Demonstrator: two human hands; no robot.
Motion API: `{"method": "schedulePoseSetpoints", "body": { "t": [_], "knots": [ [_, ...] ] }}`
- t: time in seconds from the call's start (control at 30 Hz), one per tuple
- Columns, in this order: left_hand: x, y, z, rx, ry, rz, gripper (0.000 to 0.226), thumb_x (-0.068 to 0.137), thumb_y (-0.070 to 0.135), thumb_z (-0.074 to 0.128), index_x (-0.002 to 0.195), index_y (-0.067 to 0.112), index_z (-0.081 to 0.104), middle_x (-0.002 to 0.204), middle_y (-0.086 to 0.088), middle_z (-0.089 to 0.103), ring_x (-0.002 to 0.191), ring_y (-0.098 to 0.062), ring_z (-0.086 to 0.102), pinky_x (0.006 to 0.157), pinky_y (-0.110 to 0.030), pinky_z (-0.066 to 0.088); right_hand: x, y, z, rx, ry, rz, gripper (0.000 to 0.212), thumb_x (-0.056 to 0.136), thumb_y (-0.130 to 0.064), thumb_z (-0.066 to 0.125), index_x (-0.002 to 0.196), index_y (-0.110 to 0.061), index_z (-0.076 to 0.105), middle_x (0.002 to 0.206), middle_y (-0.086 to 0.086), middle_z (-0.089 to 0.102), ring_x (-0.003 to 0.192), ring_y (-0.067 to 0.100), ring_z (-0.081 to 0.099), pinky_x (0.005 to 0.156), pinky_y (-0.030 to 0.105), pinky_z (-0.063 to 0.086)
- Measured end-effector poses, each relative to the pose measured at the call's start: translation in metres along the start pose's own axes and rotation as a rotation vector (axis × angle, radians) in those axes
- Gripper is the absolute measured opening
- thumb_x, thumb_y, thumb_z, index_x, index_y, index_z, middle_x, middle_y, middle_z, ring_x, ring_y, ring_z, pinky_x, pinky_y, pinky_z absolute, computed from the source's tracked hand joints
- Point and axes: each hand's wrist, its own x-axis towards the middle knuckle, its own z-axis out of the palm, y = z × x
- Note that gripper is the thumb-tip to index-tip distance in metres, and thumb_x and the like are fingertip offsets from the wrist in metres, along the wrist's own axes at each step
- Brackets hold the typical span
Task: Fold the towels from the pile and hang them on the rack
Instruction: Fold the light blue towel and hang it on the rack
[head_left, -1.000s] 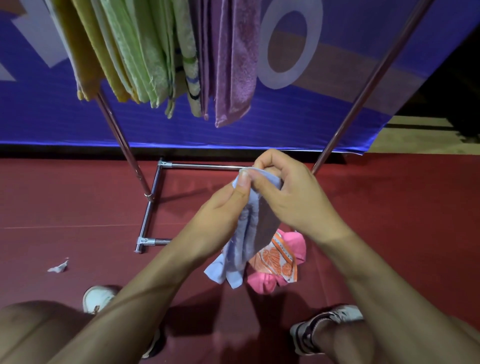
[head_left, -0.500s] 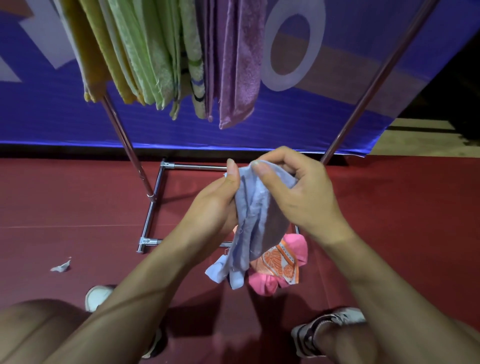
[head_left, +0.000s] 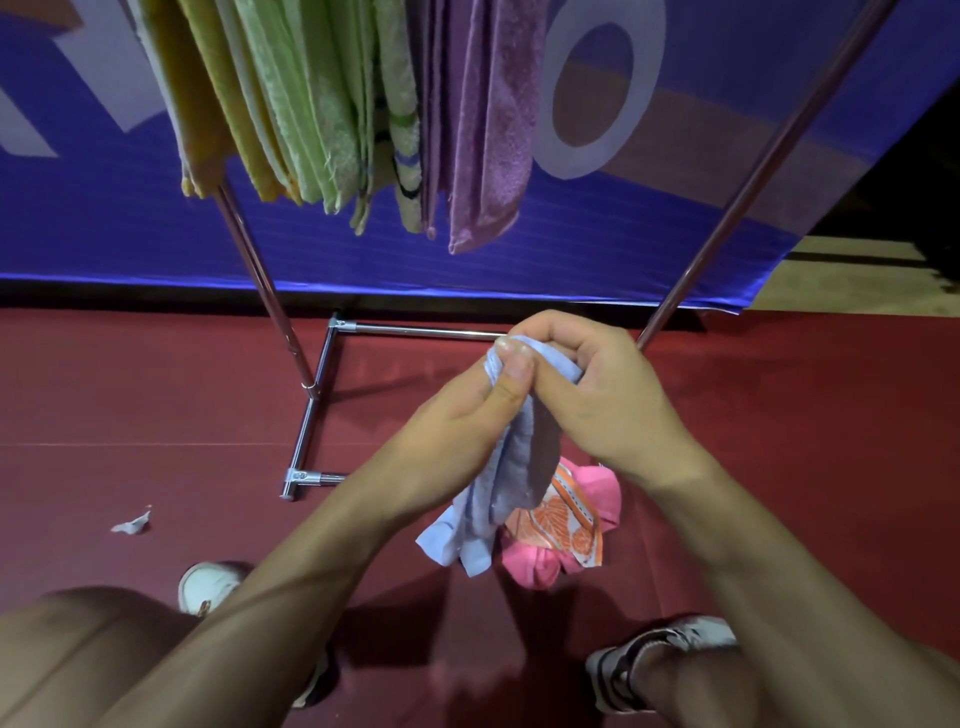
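Pale-blue towel (head_left: 511, 467): held in mid-air in front of the person, bunched at its top edge and hanging in loose folds; its lower corners dangled just above the floor pile.
Left hand (head_left: 462, 415): pinched the top of the pale-blue towel, thumb pressed flat against the cloth.
Right hand (head_left: 597, 395): fingers curled over the same top edge, touching the left hand; both hands were closed on the cloth.
Pile (head_left: 566, 530): a pink towel and an orange-and-white printed one lay crumpled on the red floor (head_left: 156, 395), directly under the held towel; how many more lay beneath could not be told.
Rack (head_left: 311, 415): chrome tube frame, its base on the floor beyond the hands and two slanted uprights rising out of view.
Hung towels (head_left: 332, 104): yellow, green, striped and purple (head_left: 493, 130) ones crowded together at the left of the rack; space appeared open to their right.
Handling, as judged: thin, soft and light; it drooped wholly, would not hold a crease unaided, and was not fragile.
Hold, as judged: best taken at two adjacent corners and spread wide, so it hung flat before folding.
Stage, as judged: edge being gathered, fold not yet made.
Other: a scrap of white paper (head_left: 131, 524) on the floor at left.
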Motion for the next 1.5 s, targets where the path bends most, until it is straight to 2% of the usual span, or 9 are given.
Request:
{"method": "schedulePoseSetpoints", "body": {
  "t": [0.17,0.37,0.7,0.87,0.97,1.13,1.33,1.43,1.5],
  "knots": [
    [0.0,-0.001,0.0,-0.025,-0.028,0.02,0.047,0.111,0.04,0.029,0.129,0.016,0.066,0.128,-0.004,0.071,0.126,-0.018,0.065,0.114,-0.051,0.044,-0.001,-0.001,-0.003,-0.017,-0.013,0.003,0.01,0.097,-0.023,0.071,0.087,-0.023,0.069,0.073,-0.012,0.07,0.068,-0.001,0.061,0.067,0.016,0.048],
    [0.005,-0.007,-0.004,-0.143,-0.091,0.01,0.049,0.112,0.038,0.031,0.135,0.008,0.061,0.135,-0.014,0.067,0.131,-0.033,0.06,0.115,-0.061,0.038,-0.003,-0.003,-0.006,-0.046,-0.07,-0.037,0.02,0.098,-0.009,0.067,0.088,-0.026,0.063,0.065,-0.021,0.067,0.062,-0.005,0.06,0.065,0.009,0.042],
    [0.002,-0.01,-0.007,-0.296,-0.122,-0.03,0.045,0.112,0.031,0.033,0.139,0.005,0.058,0.138,-0.014,0.066,0.134,-0.029,0.059,0.119,-0.057,0.036,-0.004,-0.002,-0.002,-0.111,-0.083,-0.068,0.013,0.099,-0.007,0.065,0.094,-0.019,0.063,0.071,-0.023,0.069,0.068,-0.002,0.066,0.069,0.009,0.043],
    [0.002,-0.011,-0.008,-0.382,-0.117,-0.057,0.045,0.112,0.028,0.033,0.137,0.002,0.058,0.135,-0.017,0.067,0.13,-0.031,0.062,0.115,-0.048,0.043,-0.003,-0.003,0.0,-0.136,-0.071,-0.084,0.012,0.099,-0.009,0.066,0.093,-0.02,0.063,0.073,-0.023,0.07,0.069,-0.001,0.066,0.069,0.009,0.043],
    [0.001,-0.011,-0.009,-0.408,-0.12,-0.068,0.044,0.111,0.031,0.037,0.135,0.004,0.061,0.133,-0.018,0.068,0.128,-0.034,0.062,0.113,-0.049,0.044,-0.004,-0.003,0.0,-0.158,-0.079,-0.098,0.011,0.099,-0.009,0.065,0.093,-0.018,0.062,0.073,-0.024,0.068,0.069,0.0,0.066,0.068,0.009,0.042],
    [0.001,-0.01,-0.008,-0.408,-0.127,-0.068,0.043,0.11,0.031,0.037,0.137,0.005,0.06,0.133,-0.019,0.067,0.128,-0.036,0.062,0.111,-0.049,0.045,-0.005,0.002,0.0,-0.196,-0.079,-0.109,0.008,0.099,-0.012,0.065,0.095,-0.019,0.062,0.08,-0.009,0.071,0.077,0.009,0.064,0.072,0.02,0.044],
    [0.002,-0.011,-0.009,-0.398,-0.103,-0.076,0.044,0.11,0.031,0.038,0.136,0.002,0.059,0.133,-0.024,0.066,0.129,-0.043,0.059,0.112,-0.054,0.042,-0.004,0.005,-0.001,-0.176,-0.066,-0.126,0.007,0.099,-0.012,0.065,0.096,-0.018,0.062,0.085,-0.005,0.073,0.084,0.016,0.068,0.076,0.03,0.051],
    [0.002,-0.01,-0.009,-0.405,-0.08,-0.103,0.046,0.105,0.035,0.044,0.134,0.003,0.061,0.131,-0.024,0.067,0.126,-0.039,0.062,0.113,-0.057,0.041,-0.003,0.007,-0.003,-0.182,-0.099,-0.126,0.006,0.1,-0.015,0.064,0.097,-0.02,0.061,0.087,-0.004,0.073,0.089,0.024,0.068,0.079,0.041,0.054],
    [0.002,-0.009,-0.009,-0.414,-0.072,-0.112,0.047,0.103,0.036,0.046,0.133,0.004,0.062,0.13,-0.023,0.068,0.126,-0.039,0.062,0.113,-0.057,0.041,-0.003,0.009,-0.002,-0.179,-0.106,-0.128,0.005,0.101,-0.016,0.063,0.098,-0.021,0.061,0.087,-0.002,0.073,0.09,0.024,0.067,0.078,0.043,0.053]
  ]
}}
